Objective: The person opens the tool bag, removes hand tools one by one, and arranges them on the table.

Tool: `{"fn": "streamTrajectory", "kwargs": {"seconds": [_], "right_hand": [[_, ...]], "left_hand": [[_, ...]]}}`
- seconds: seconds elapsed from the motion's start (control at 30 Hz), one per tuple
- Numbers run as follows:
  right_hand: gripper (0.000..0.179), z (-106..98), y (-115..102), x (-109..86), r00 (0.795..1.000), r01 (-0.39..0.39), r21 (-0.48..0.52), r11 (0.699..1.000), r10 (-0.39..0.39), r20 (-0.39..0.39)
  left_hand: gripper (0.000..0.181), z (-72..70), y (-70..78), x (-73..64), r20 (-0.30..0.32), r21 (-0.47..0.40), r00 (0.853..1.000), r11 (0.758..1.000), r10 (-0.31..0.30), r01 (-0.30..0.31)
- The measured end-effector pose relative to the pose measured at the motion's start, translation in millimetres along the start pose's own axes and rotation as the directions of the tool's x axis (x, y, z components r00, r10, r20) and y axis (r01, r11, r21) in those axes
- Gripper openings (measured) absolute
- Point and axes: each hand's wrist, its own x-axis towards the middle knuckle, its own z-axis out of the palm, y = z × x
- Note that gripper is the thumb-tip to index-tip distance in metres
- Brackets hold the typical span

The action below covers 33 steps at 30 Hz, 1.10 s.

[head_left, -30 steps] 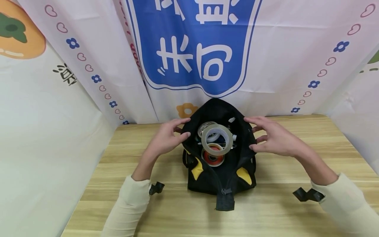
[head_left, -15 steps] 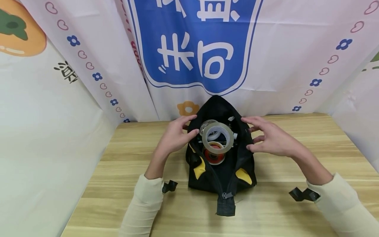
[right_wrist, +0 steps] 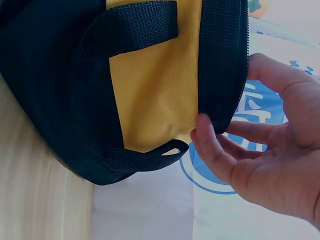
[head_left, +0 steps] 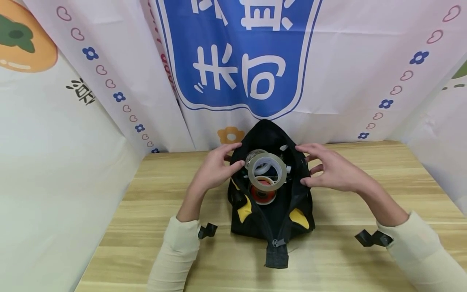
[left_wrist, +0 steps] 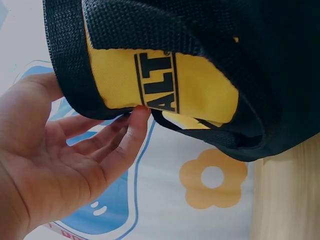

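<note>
A black tool bag (head_left: 251, 227) with yellow side panels stands on the table, its zipped mouth spread open. A ring of packing tape (head_left: 282, 173) lies on top inside, over a red-centred roll (head_left: 260, 198) and other small things that are partly hidden. My left hand (head_left: 215, 166) holds the left rim, thumb at the edge and fingers outside; in the left wrist view one fingertip touches the yellow panel (left_wrist: 200, 85) lettered "ALT". On the opposite side my right hand (head_left: 328, 168) holds the right rim. The right wrist view shows its thumb by the zipper edge (right_wrist: 246, 60).
Behind the bag, a printed cloth (head_left: 328, 81) hangs at the back edge of the wooden table (head_left: 153, 194). A white sheet (head_left: 54, 174) borders the left side. The zipper's end tab (head_left: 276, 257) sticks out at the bag's front.
My left hand has moved right, bringing the left rim inward. My right hand has shifted slightly left with the right rim, so the mouth is narrower. The zipper tab lies slightly nearer me.
</note>
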Motion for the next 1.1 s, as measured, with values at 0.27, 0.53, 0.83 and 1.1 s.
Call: {"fn": "streamTrajectory", "kwargs": {"seconds": [0.27, 0.53, 0.83, 1.1], "right_hand": [[0.083, -6, -12, 6.8, 0.999, 0.013, -0.094, 0.996, -0.016, -0.033], [0.078, -12, -24, 18.6, 0.997, 0.027, -0.167, 0.986, -0.039, -0.067], [0.071, -13, -30, 38.6, 0.988, 0.117, -0.159, 0.98, -0.132, -0.085], [0.065, -9, -36, 62.2, 0.99, 0.137, -0.135, 0.981, -0.142, -0.024]], "left_hand": [[0.056, -6.1, -0.4, -2.3, -0.004, 0.002, 1.0, 1.0, 0.013, -0.013], [0.045, -0.4, -4.8, -2.8, 0.001, -0.004, 0.999, 0.999, 0.039, -0.039], [0.043, 0.9, -7.5, -2.1, 0.004, -0.011, 0.999, 0.999, 0.032, -0.032], [0.043, -0.9, -9.8, -3.3, 0.011, -0.013, 1.0, 0.999, 0.029, -0.029]]}}
